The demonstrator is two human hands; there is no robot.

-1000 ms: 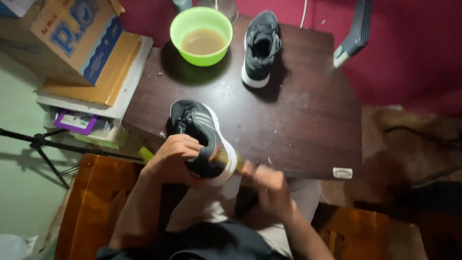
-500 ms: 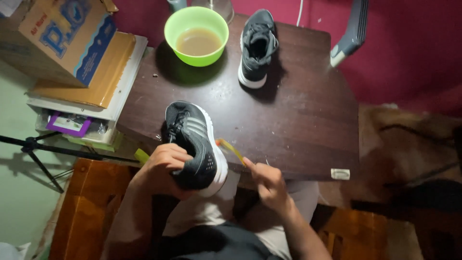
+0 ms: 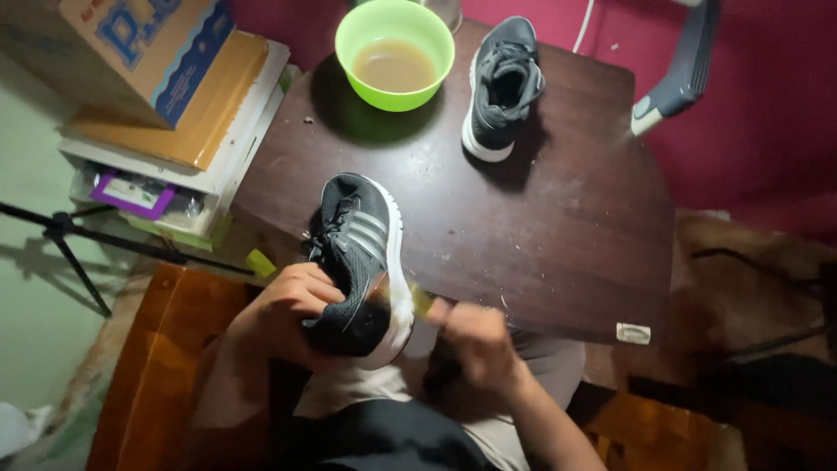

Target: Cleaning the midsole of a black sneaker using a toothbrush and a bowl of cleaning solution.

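Green bowl (image 3: 395,54) holds murky brownish liquid. Left hand (image 3: 292,305) grips black sneaker (image 3: 362,262) at bench (image 3: 558,218) edge; blurred right hand (image 3: 471,336) closed around yellow brush (image 3: 422,301) against its sole

One black mesh sneaker (image 3: 362,262) with pale side stripes and a white sole, tilted on its side, heel end off the near edge of the desk (image 3: 540,235), toe pointing toward the far side. A yellow-green brush (image 3: 422,301), blurred, lies against the sole at the heel end, just beside that near edge.
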